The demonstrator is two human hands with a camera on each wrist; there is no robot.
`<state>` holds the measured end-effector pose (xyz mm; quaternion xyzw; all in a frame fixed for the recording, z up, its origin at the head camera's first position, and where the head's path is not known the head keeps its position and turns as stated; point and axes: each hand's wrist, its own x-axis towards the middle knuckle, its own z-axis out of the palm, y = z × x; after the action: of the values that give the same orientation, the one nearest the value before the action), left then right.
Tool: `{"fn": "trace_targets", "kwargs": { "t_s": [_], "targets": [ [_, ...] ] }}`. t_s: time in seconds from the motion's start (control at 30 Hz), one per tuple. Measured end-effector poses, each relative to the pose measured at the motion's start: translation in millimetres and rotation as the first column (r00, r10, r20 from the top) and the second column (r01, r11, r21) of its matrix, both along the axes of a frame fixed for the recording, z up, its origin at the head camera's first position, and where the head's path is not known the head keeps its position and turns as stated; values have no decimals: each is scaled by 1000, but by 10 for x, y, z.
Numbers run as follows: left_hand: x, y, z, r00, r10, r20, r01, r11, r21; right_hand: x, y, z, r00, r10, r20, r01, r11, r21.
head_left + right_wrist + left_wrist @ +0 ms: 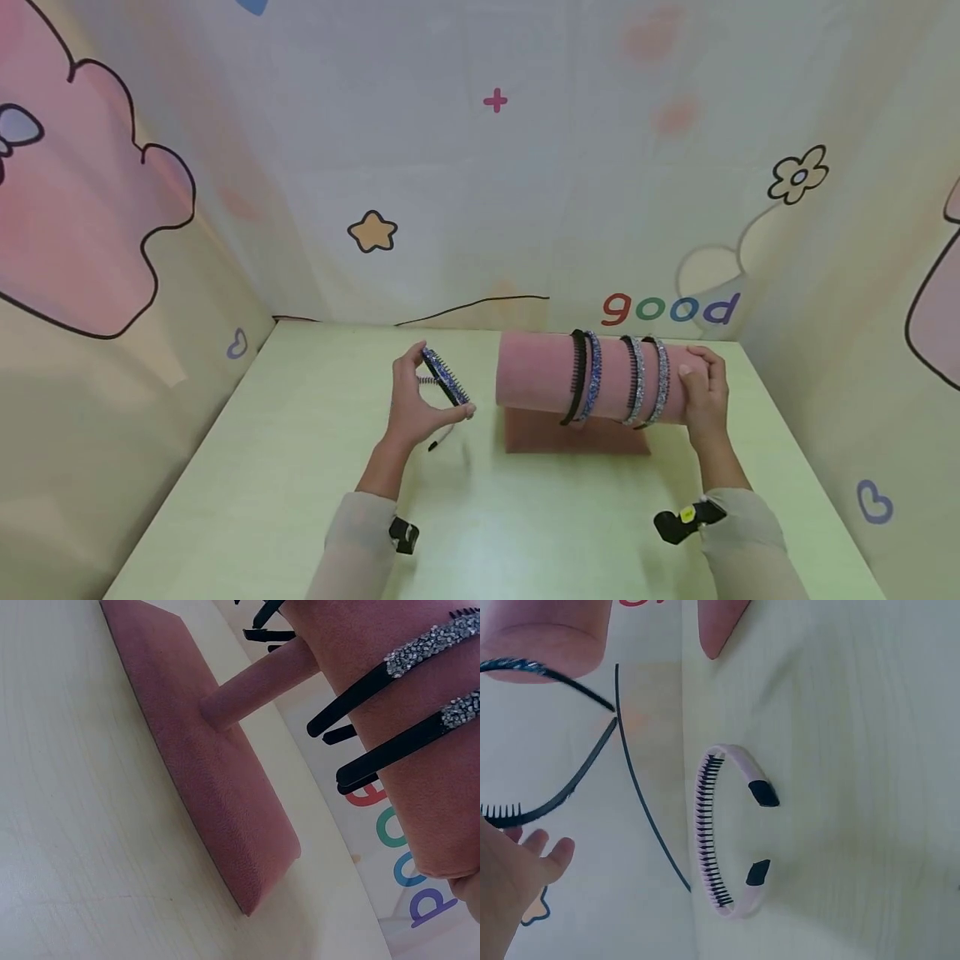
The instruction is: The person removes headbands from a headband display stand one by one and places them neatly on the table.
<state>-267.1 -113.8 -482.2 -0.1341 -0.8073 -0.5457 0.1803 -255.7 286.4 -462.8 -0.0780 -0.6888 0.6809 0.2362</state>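
In the head view my left hand [411, 408] holds a blue glittery toothed headband [448, 377] between thumb and fingers, left of a pink padded roll. Its two black ends nearly meet in the left wrist view, where part of the left hand [514, 877] shows. My right hand [707, 392] grips the right end of the pink headband stand [536, 371]. Round its roll sit several headbands: a black toothed one [577, 379], a blue glittery one [595, 375] and silver glittery ones [662, 383].
A pale pink toothed headband [703, 817] with black tips lies on the pale table [870, 787] below the left hand. The stand's flat pink base [202, 772] rests on the table, joined to the roll by a post [259, 686]. A printed cloth backdrop [450, 167] hangs behind.
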Motion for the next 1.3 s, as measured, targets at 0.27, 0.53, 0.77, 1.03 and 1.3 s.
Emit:
{"fn": "trace_targets", "kwargs": {
  "t_s": [0.27,0.53,0.77,1.03,1.3],
  "targets": [
    [35,-42,-37,988,151,-21,-149,986,76,-13,1,-21,1000,-4,-7,4,1000,-1],
    [80,-101,-96,954,298,-23,-291,944,158,-16,-1,-28,1000,-13,-11,14,999,35],
    [110,-174,-185,878,476,-53,-451,860,240,-2,-10,-25,1000,-15,-17,15,999,33],
    [104,-308,-209,779,627,-8,-601,751,273,3,-27,-3,1000,-5,-22,5,1000,9],
    [148,-537,-274,715,679,167,-699,688,195,20,-26,-21,999,-9,-36,10,1000,15]
  ]
}}
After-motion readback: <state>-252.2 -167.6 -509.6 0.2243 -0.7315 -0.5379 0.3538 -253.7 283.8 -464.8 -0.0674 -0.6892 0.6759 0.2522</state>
